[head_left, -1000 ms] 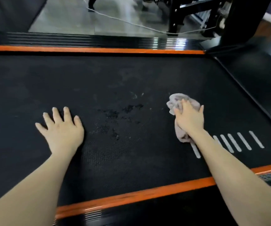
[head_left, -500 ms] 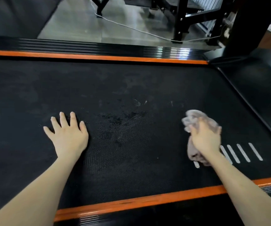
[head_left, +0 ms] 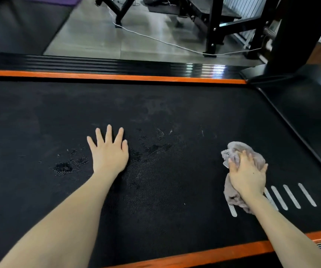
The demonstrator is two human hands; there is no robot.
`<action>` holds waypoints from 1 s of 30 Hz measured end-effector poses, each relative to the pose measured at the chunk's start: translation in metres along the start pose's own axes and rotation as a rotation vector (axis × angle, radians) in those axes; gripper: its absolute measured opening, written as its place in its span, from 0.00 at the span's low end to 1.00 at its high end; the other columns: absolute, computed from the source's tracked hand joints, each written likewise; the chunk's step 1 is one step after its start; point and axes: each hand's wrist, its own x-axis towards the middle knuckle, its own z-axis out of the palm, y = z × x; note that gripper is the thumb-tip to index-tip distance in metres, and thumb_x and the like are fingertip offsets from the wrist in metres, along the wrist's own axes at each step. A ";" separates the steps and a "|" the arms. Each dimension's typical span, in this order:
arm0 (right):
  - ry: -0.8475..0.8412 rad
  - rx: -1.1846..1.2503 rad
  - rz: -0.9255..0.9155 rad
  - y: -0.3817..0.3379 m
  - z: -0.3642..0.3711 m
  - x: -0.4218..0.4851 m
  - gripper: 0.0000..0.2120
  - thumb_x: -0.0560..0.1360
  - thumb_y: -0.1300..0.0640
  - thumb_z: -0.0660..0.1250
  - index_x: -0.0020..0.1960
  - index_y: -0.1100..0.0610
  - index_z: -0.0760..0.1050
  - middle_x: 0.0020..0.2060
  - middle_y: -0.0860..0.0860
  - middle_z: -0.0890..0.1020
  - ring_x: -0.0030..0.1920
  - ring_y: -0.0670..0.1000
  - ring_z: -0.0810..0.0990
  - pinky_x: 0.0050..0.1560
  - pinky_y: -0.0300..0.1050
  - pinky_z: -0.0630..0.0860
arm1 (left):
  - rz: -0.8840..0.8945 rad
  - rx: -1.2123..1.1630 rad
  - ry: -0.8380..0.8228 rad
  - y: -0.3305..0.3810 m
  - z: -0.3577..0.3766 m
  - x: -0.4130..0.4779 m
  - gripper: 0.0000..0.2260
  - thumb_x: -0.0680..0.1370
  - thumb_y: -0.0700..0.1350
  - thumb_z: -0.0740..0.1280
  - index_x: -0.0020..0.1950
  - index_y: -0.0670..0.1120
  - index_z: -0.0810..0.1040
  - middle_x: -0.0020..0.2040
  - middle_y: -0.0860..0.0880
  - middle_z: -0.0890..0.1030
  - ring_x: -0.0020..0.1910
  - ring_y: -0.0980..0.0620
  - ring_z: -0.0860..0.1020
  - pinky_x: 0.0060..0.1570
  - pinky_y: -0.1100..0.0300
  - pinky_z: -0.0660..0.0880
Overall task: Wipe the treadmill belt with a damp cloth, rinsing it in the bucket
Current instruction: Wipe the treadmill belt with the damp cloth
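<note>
Two hands on the black treadmill belt (head_left: 175, 200), one holding a cloth.
Head view: the left hand (head_left: 109, 153) lies flat with fingers spread, beside dark wet patches (head_left: 64, 167). The right hand (head_left: 247, 176) grips a bunched grey cloth (head_left: 237, 149) pressed to the belt, overlapping the white stripes (head_left: 291, 196).

Gym: treadmill belt (head_left: 155, 105), weight bench (head_left: 204, 14).

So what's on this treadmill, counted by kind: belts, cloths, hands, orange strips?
Black textured treadmill belt: 1
Crumpled grey-pink cloth: 1
Bare hands: 2, left hand flat on the belt, right hand gripping the cloth
Orange edge strips: 2, far and near
Total: 6
</note>
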 end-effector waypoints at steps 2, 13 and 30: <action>0.015 0.005 -0.017 0.000 -0.001 0.003 0.25 0.80 0.46 0.50 0.74 0.57 0.61 0.74 0.55 0.62 0.76 0.55 0.56 0.73 0.62 0.45 | -0.003 -0.009 0.029 -0.001 0.006 0.000 0.24 0.81 0.56 0.44 0.78 0.55 0.52 0.78 0.47 0.52 0.76 0.39 0.46 0.72 0.39 0.44; 0.004 0.022 -0.136 -0.082 -0.014 0.060 0.21 0.80 0.49 0.50 0.70 0.57 0.66 0.70 0.58 0.67 0.71 0.59 0.64 0.72 0.64 0.53 | -0.004 -0.028 0.059 -0.002 0.010 0.002 0.23 0.81 0.56 0.46 0.77 0.56 0.54 0.78 0.46 0.54 0.76 0.40 0.47 0.72 0.39 0.44; -0.034 0.116 -0.299 -0.153 -0.011 0.089 0.21 0.80 0.47 0.50 0.71 0.50 0.62 0.72 0.56 0.66 0.72 0.55 0.62 0.72 0.65 0.49 | -0.027 -0.031 0.049 -0.002 0.007 0.003 0.24 0.80 0.56 0.48 0.77 0.57 0.56 0.78 0.47 0.56 0.76 0.41 0.48 0.72 0.39 0.45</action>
